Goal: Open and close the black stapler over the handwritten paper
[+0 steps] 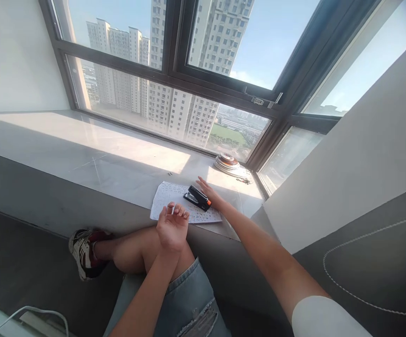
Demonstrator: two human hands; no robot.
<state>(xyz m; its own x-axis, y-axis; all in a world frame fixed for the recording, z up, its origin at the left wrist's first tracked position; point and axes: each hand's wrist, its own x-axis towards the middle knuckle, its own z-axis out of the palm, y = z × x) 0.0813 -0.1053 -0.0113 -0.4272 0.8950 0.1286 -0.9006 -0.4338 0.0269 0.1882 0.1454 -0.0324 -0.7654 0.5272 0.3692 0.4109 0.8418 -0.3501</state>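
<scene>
A black stapler [197, 198] with an orange tip lies on a printed white sheet [170, 196] on the stone window sill [94, 159]. My right hand [210, 192] reaches out flat beside the stapler, fingers stretched, touching or almost touching its far side. My left hand [171, 228] hovers palm up over my knee at the sill's front edge, fingers curled, pinching a small white piece between thumb and fingertips. What the piece is I cannot make out.
A round stack of flat discs [227, 163] sits in the sill's far right corner, small dark bits [247, 180] beside it. My bent leg and sneaker [83, 252] lie below the sill. A white cable [31, 311] runs at bottom left. A grey wall [346, 187] closes the right.
</scene>
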